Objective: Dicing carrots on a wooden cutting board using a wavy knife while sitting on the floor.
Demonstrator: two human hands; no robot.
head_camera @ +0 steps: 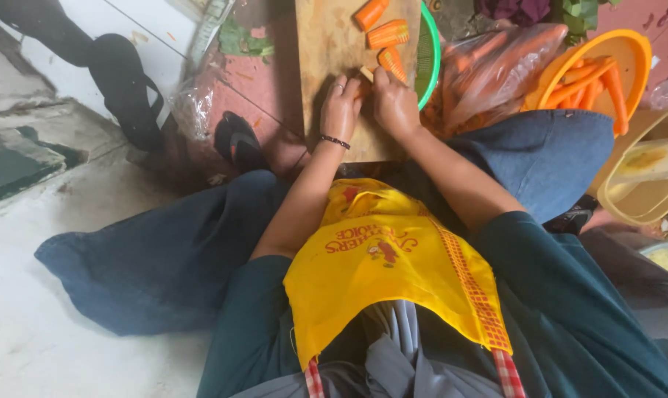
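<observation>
A wooden cutting board lies on the floor in front of my knees, with several cut carrot pieces at its far end. My left hand, which wears a dark bead bracelet, is curled over a small carrot piece on the board. My right hand sits right beside it, fingers closed. A pale tip at its thumb looks like a knife, and the blade is hidden.
A green basket borders the board on the right, beside a plastic bag of carrots. An orange basket holds peeled carrots, with a yellow basin nearer. A black sandal and a white tiled step lie left.
</observation>
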